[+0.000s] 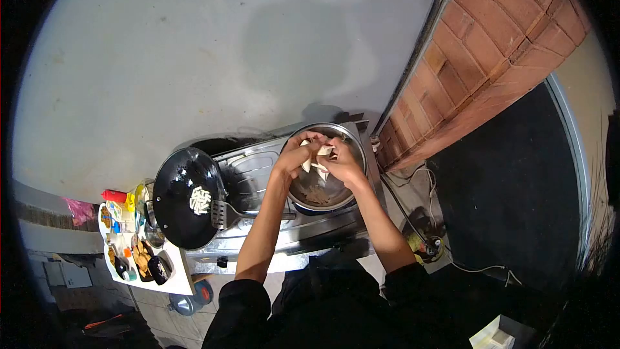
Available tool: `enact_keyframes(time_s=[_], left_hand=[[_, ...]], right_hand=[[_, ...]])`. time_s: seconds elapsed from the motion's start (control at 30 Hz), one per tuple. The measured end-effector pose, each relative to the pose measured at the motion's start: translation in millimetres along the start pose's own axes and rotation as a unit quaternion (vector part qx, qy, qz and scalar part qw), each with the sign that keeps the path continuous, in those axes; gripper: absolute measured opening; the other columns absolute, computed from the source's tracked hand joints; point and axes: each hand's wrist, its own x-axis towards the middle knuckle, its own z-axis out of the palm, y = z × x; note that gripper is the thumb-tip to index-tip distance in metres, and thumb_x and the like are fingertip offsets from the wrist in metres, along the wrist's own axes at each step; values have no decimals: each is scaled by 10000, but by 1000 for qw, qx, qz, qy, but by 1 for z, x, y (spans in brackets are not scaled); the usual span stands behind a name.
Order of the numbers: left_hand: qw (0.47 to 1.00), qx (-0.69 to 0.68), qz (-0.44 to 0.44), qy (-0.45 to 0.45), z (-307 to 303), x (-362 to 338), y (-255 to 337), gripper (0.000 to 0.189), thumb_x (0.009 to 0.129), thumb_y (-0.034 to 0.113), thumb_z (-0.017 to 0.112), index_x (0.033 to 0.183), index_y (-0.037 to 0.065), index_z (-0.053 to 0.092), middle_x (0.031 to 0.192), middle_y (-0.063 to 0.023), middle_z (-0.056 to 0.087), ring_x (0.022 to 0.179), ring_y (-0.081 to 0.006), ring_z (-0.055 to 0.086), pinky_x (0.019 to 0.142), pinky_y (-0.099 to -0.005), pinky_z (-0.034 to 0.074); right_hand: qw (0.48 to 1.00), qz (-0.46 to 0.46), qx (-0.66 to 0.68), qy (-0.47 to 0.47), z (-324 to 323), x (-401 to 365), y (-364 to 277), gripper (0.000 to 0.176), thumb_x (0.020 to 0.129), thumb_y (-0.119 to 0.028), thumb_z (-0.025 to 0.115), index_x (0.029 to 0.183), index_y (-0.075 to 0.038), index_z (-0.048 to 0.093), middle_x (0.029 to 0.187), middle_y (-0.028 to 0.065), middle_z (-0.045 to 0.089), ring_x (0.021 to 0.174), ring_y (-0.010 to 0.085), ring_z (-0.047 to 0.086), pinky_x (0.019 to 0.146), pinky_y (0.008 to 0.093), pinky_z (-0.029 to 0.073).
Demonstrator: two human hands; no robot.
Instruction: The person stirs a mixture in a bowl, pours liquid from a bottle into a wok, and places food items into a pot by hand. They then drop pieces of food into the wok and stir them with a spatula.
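Note:
Both hands are together over a round steel pot (314, 207) on the stove's right side. My left hand (296, 157) is closed around pale white pieces (306, 156) whose kind I cannot make out. Fingers bent, my right hand (342, 163) grips another white piece (325, 150) close beside it. One more white bit (321, 172) shows just below the fingers. Inside the pot is something shiny like liquid, with a brownish patch toward its near side. The fingertips partly cover the white pieces.
Left on the steel stove (252, 178) sits a black wok (177, 220) holding short white sticks (200, 200). A slotted spatula (223, 214) rests across its rim, handle toward my left forearm. A white table (184, 278) bears food and bottles. A gas cylinder (429, 245) stands at right.

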Motion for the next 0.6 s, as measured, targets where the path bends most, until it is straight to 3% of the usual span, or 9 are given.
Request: enact_keyframes(time_s=[0.1, 0.17, 0.23, 0.3, 0.37, 0.4, 0.53, 0.6], left_hand=[[999, -49, 8, -3, 3, -4, 6, 191, 864, 79, 632, 1033, 4, 585, 922, -84, 647, 803, -151, 607, 658, -269, 500], [999, 22, 11, 43, 5, -8, 9, 207, 872, 99, 635, 1041, -8, 584, 887, -84, 657, 758, -152, 604, 631, -256, 486], [995, 71, 36, 53, 5, -10, 6, 216, 852, 121, 658, 1014, -8, 601, 856, -86, 662, 735, -162, 606, 632, -268, 481], [989, 119, 61, 63, 2, -6, -2, 227, 832, 144, 682, 987, -9, 618, 824, -87, 668, 711, -173, 608, 633, -280, 477], [903, 382, 184, 68, -8, 4, -11, 250, 773, 192, 726, 917, 5, 643, 791, -106, 668, 688, -194, 612, 657, -314, 474], [897, 411, 151, 64, -4, 1, -6, 283, 723, 223, 753, 891, 20, 651, 772, -125, 663, 703, -201, 616, 684, -334, 475], [900, 418, 116, 39, -4, 5, -14, 288, 736, 238, 753, 898, 26, 645, 781, -128, 667, 717, -196, 625, 687, -328, 477], [906, 401, 130, 31, -4, 9, -15, 299, 733, 246, 765, 881, 22, 634, 766, -118, 662, 722, -208, 627, 691, -330, 478]], right_hand=[[998, -46, -38, 16, -6, -2, -1, 391, 767, -46, 705, 1078, 0, 473, 968, 125, 572, 850, 196, 615, 665, 329, 529], [993, -88, -75, 23, -13, -7, -4, 401, 763, -54, 702, 1089, 3, 476, 949, 147, 580, 846, 230, 623, 709, 359, 520], [935, -141, -317, 69, -15, -28, -35, 424, 753, -55, 680, 1111, 18, 466, 947, 218, 591, 873, 356, 620, 782, 432, 486], [927, -127, -345, 72, -16, -32, -32, 421, 746, -53, 683, 1101, 15, 467, 955, 236, 588, 907, 403, 596, 804, 439, 472], [918, -114, -373, 74, -15, -36, -34, 418, 738, -50, 685, 1090, 11, 468, 962, 254, 585, 942, 449, 572, 825, 447, 457], [909, -95, -400, 76, -13, -40, -39, 410, 748, -46, 671, 1099, 17, 469, 965, 265, 589, 965, 458, 562, 825, 462, 454], [902, -32, -428, 41, -11, -41, -55, 400, 762, -13, 632, 1120, 63, 470, 984, 288, 584, 974, 475, 553, 822, 488, 455], [896, -75, -436, 36, -14, -35, -48, 408, 750, 24, 611, 1127, 99, 472, 997, 310, 570, 989, 470, 557, 808, 477, 474]])
